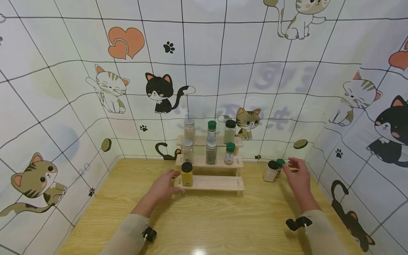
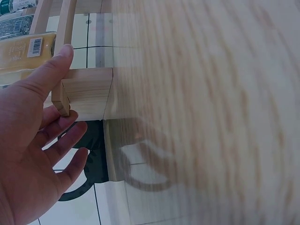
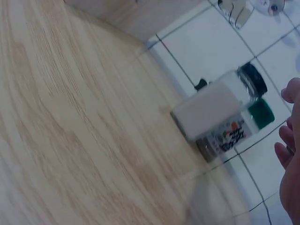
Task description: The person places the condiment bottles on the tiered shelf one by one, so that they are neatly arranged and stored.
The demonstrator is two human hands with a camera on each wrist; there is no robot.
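Observation:
A three-tier wooden rack [image 1: 210,182] stands on the table. My left hand [image 1: 162,186] holds the left end of its lowest step, the thumb on the board and the other fingers beside the end, as the left wrist view shows. On that step, close to these fingers, is a yellow spice jar [image 1: 187,176] with a black lid. My right hand [image 1: 299,179] is beside two jars on the table, its fingers loosely bent and holding nothing. They are a black-lidded jar of pale contents [image 3: 211,108] and a smaller green-capped spice jar [image 3: 229,136], partly hidden in the head view.
On the middle step stand two grey-lidded jars [image 1: 211,153] and a green-capped one [image 1: 229,154]. The top step bears a pale-lidded jar [image 1: 189,130], a green-capped jar [image 1: 211,131] and a black-lidded jar [image 1: 229,132]. A cat-printed wall covering [image 1: 204,81] surrounds the wooden table [image 1: 223,223].

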